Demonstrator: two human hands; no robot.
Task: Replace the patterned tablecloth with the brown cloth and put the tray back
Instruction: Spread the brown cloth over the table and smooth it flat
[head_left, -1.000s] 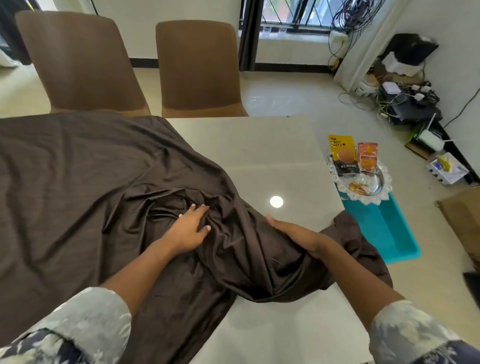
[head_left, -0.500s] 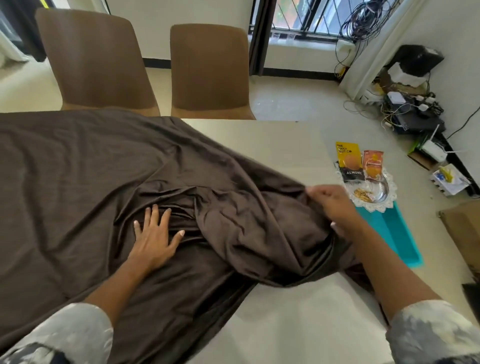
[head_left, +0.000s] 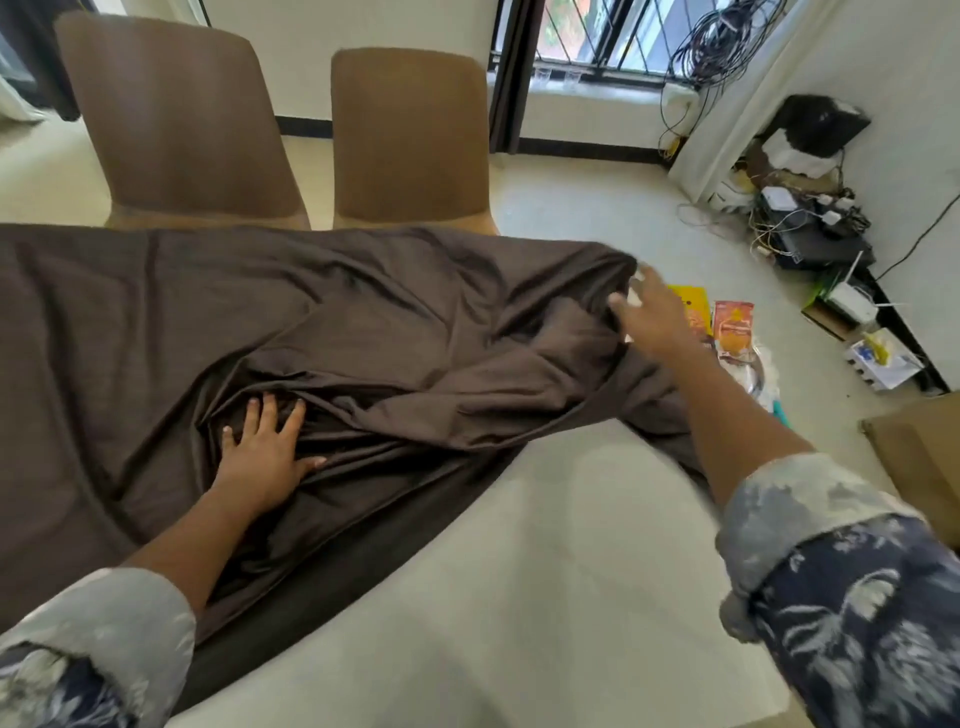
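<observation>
No lettering legible from here. Yellow packet (head_left: 695, 304), beyond the far right edge of the surface (head_left: 571, 545): dark print on its face, mostly hidden behind the blurred right hand (head_left: 657, 325), unreadable. Orange packet (head_left: 732, 330) just beside it: pale band of wording near the top, too soft to make out. White box (head_left: 883, 358) by the wall: blue and yellow marks, no words resolve.

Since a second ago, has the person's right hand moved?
Yes. The right hand has gone away from the person toward the far right corner of the table, now level with the snack packets, with the brown cloth spread over tabletop that was bare.
</observation>
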